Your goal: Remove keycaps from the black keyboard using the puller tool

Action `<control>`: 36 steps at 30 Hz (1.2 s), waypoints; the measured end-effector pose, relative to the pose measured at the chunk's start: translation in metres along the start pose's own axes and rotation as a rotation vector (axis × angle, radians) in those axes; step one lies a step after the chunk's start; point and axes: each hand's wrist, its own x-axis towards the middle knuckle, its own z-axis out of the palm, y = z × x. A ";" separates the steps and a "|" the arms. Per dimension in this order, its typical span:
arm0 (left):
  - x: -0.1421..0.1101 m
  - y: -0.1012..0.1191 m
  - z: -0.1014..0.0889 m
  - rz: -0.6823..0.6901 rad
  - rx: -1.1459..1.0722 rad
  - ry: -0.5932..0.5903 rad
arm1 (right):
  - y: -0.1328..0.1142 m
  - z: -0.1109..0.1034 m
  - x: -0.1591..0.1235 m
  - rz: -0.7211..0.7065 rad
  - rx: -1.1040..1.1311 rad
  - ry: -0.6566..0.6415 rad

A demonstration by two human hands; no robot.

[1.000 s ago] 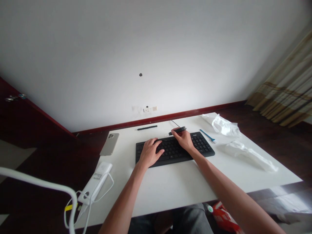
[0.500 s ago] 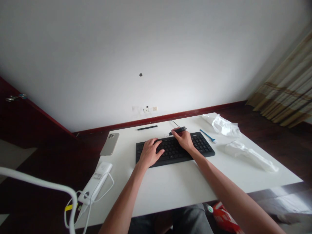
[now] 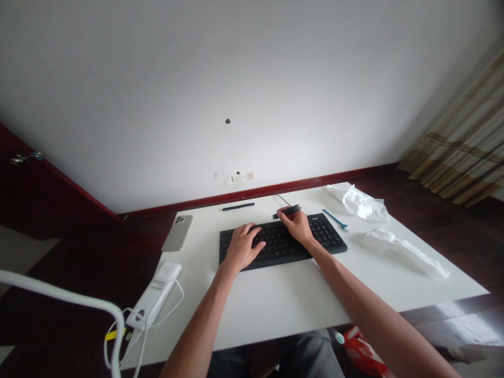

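On the white table a black keyboard (image 3: 275,251) lies flat. My left hand (image 3: 242,244) rests on its left part, fingers spread over the keys and holding nothing. Over the keyboard's upper edge, right of centre, my right hand (image 3: 298,227) is closed around a keycap puller (image 3: 289,211). Its black body points left, with thin wire loops (image 3: 270,218) at the tip, near the top row. Whether the wires touch a key I cannot tell. Behind the keyboard lies a narrow row of small black pieces (image 3: 238,207), apparently keycaps. A blue brush (image 3: 334,219) lies to the right.
Crumpled white sheets (image 3: 362,205) lie on the table's right side. A phone (image 3: 178,233) and a white power strip (image 3: 155,294) with cables lie along the left edge. A white curved tube (image 3: 66,296) crosses the lower left. Behind the table stands a wall (image 3: 177,105).
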 end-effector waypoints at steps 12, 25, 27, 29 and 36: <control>-0.001 -0.002 0.002 0.013 0.005 0.027 | 0.003 0.000 0.001 -0.003 0.014 0.040; 0.013 0.016 0.013 0.023 0.033 0.063 | 0.000 -0.002 0.000 -0.023 -0.048 0.033; 0.018 0.020 0.014 0.038 0.033 0.041 | 0.001 -0.002 0.000 -0.025 -0.049 0.050; 0.023 0.024 0.016 0.047 0.030 0.028 | 0.003 -0.002 0.000 -0.022 -0.035 0.061; 0.033 0.031 0.033 -0.031 0.014 0.122 | 0.002 -0.001 -0.003 -0.070 -0.055 -0.001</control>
